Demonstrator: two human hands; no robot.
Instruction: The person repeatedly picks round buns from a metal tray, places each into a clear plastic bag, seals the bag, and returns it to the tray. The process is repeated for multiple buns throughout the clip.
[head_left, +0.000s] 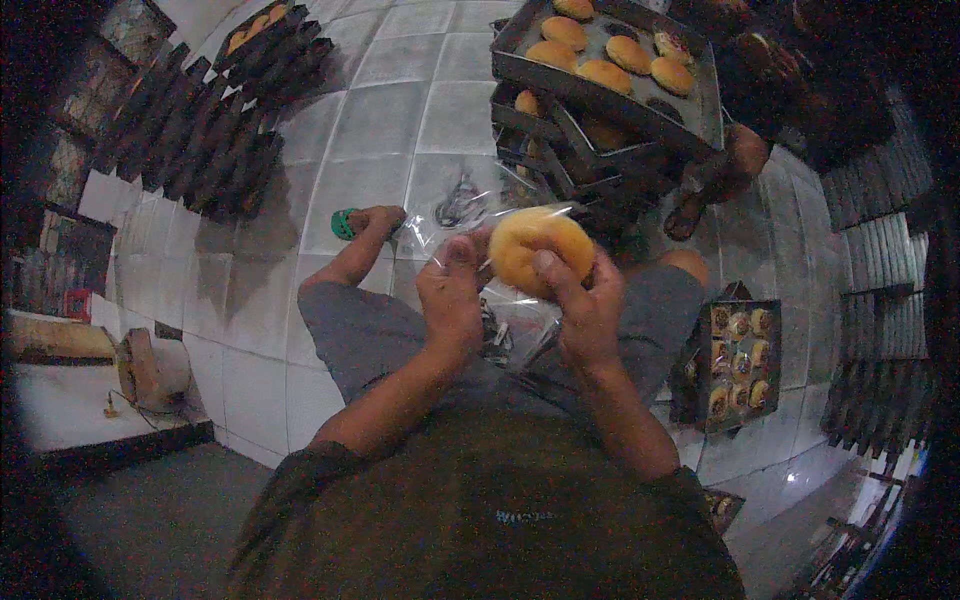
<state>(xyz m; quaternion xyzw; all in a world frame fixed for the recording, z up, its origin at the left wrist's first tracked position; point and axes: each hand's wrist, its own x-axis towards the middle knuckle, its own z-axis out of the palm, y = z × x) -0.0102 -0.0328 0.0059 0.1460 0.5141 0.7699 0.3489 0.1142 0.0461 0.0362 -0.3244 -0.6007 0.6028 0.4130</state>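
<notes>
A round golden bread bun (519, 251) with a dent in its middle is in my right hand (592, 315), the thumb pressed on its near face. To its left, my left hand (454, 300) pinches a clear plastic bag (429, 234) between thumb and fingers. Some of the film lies around the bun; how far the bun is inside the bag I cannot tell. More crumpled clear plastic (514, 330) shows in my lap, below my hands.
Ahead to the right, a metal baking tray (517, 66) of buns tops a stack of trays. Another tray (774, 330) holds several wrapped buns by my right side. Dark trays (202, 127) stand at left. Another person's foot (682, 216) rests on the tiled floor (375, 120).
</notes>
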